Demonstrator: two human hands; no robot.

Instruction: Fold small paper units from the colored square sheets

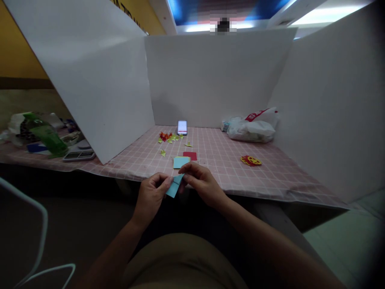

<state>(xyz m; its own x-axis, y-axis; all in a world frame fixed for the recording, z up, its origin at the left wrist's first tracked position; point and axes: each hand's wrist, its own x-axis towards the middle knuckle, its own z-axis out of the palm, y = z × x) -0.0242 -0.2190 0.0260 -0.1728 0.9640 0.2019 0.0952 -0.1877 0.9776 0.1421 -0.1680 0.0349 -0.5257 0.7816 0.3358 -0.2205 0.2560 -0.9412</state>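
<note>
Between both hands, just off the table's front edge, is a folded piece of light-blue paper (174, 188). My left hand (154, 192) pinches its left side between thumb and fingers. At the upper right corner, my right hand (202, 180) grips the paper with thumb and fingertips. Just beyond the hands lies a stack of square paper (181, 162) with a light-blue sheet on top and yellow edges showing. Red paper (190, 155) lies behind it. Farther back are several small yellow-green folded paper pieces (175, 137) beside a pile of orange-red folded pieces (166, 135).
A phone (182, 127) stands upright near the back white panel (216, 80). On the right are yellow and red cut-out shapes (251, 161) and a white plastic bag (252, 130). A green bottle (46, 134) and a scale (79, 155) sit beyond the left panel (99, 72).
</note>
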